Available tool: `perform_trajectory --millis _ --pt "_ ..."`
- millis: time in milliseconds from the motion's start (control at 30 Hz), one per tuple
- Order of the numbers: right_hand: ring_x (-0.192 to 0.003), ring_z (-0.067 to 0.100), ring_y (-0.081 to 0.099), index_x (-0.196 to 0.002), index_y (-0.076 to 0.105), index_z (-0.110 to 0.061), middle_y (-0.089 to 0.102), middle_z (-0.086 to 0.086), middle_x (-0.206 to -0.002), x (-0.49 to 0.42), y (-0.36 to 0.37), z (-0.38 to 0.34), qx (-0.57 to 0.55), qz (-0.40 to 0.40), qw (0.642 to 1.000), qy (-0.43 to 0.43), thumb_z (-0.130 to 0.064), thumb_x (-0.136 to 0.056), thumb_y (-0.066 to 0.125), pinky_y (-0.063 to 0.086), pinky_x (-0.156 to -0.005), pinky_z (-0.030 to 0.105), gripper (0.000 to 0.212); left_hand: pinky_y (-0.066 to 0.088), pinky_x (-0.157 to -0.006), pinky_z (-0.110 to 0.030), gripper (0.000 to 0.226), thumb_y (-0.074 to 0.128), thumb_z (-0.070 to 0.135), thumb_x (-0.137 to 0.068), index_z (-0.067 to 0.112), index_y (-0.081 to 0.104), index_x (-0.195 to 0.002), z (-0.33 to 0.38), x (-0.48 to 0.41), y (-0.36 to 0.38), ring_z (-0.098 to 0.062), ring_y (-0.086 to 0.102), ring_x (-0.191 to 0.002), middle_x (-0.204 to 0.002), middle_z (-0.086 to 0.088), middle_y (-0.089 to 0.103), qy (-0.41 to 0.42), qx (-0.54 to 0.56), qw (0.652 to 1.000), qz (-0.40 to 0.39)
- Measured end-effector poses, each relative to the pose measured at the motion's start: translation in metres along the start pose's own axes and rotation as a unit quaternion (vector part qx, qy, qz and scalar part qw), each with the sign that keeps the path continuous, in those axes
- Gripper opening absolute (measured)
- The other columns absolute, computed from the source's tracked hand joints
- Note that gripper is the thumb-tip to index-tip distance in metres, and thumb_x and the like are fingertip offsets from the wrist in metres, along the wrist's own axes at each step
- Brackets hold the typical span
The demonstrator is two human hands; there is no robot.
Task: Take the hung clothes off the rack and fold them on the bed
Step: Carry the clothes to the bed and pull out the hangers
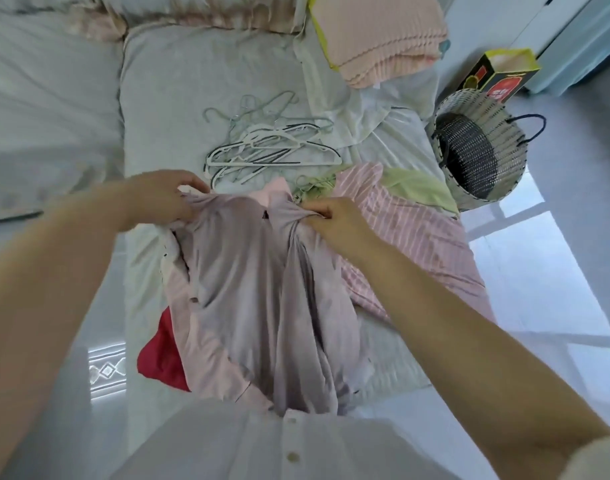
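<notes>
This is a bedroom in someone's home: a wide bed (165, 98) with rumpled pale sheets and pillows (199, 12) at its head, a folded pink blanket (383, 39), heaped clothes (255, 289) and loose hangers (269, 147) on it, a woven basket (469, 102) on the tiled floor (556, 237) beside it.

Hangers (269, 147) block bed (179, 98) centre; bare bedding left.
</notes>
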State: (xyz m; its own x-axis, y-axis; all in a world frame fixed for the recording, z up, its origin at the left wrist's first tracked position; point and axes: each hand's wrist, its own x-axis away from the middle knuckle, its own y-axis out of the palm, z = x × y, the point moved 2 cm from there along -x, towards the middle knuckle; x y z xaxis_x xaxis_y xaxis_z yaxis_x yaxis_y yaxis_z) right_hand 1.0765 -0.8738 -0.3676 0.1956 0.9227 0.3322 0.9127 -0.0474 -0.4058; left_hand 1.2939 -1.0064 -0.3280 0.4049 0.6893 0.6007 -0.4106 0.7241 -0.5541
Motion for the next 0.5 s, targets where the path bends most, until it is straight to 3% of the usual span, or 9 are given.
perform_trajectory --millis 100,200,300,367,467,500 --pt "-0.108 0.014 0.052 -0.13 0.052 -0.005 0.056 0.005 -0.124 -0.036 0.03 0.066 -0.028 0.007 0.996 0.079 0.009 -0.09 0.041 0.04 -0.081 0.01 0.044 0.044 -0.079 -0.036 0.05 0.06 0.002 -0.08 0.012 0.047 -0.127 -0.038 -0.051 0.042 -0.036 0.054 -0.099 -0.113 -0.015 0.054 -0.02 -0.041 0.993 0.107" --pt "-0.118 0.012 0.044 -0.139 0.041 -0.015 0.044 -0.002 -0.133 -0.055 0.037 0.119 -0.002 -0.044 0.986 0.163 0.005 -0.092 0.04 0.039 -0.081 0.02 0.052 0.043 -0.089 -0.04 0.065 0.062 0.005 -0.08 0.014 0.034 -0.138 -0.072 -0.091 0.077 -0.039 0.049 -0.114 -0.133 -0.019 0.042 0.001 -0.093 0.99 0.103" --pt "-0.128 0.02 0.043 -0.137 0.043 -0.014 0.039 0.004 -0.143 -0.077 0.03 0.156 0.034 -0.071 0.975 0.208 0.003 -0.093 0.04 0.037 -0.085 0.017 0.048 0.017 -0.111 -0.047 0.085 0.065 0.026 -0.082 0.026 0.011 -0.148 -0.088 -0.114 0.112 -0.038 0.014 -0.14 -0.152 -0.018 0.015 -0.038 -0.204 0.975 0.074" --pt "-0.119 0.023 0.049 -0.139 0.04 -0.01 0.039 0.009 -0.143 -0.097 0.026 0.168 0.062 -0.078 0.97 0.22 0.002 -0.094 0.04 0.037 -0.076 0.012 0.046 0.0 -0.114 -0.049 0.088 0.058 0.038 -0.086 0.036 -0.007 -0.146 -0.094 -0.122 0.14 -0.032 -0.007 -0.143 -0.156 -0.005 -0.005 -0.032 -0.267 0.962 0.037" --pt "-0.08 0.018 0.054 -0.145 0.028 -0.01 0.038 0.014 -0.144 -0.137 0.025 0.178 0.121 -0.098 0.965 0.212 -0.005 -0.095 0.04 0.04 -0.053 0.01 0.051 -0.007 -0.114 -0.052 0.089 0.052 0.048 -0.088 0.04 -0.021 -0.14 -0.106 -0.133 0.179 -0.026 -0.016 -0.142 -0.156 0.003 -0.014 -0.008 -0.281 0.96 -0.016" --pt "-0.081 0.02 0.055 -0.145 0.026 -0.009 0.039 0.015 -0.142 -0.155 0.028 0.182 0.138 -0.1 0.965 0.2 -0.005 -0.096 0.04 0.04 -0.056 0.011 0.052 -0.008 -0.112 -0.053 0.089 0.052 0.051 -0.087 0.041 -0.019 -0.14 -0.111 -0.138 0.188 -0.027 -0.016 -0.142 -0.156 0.002 -0.014 -0.019 -0.272 0.962 -0.029"
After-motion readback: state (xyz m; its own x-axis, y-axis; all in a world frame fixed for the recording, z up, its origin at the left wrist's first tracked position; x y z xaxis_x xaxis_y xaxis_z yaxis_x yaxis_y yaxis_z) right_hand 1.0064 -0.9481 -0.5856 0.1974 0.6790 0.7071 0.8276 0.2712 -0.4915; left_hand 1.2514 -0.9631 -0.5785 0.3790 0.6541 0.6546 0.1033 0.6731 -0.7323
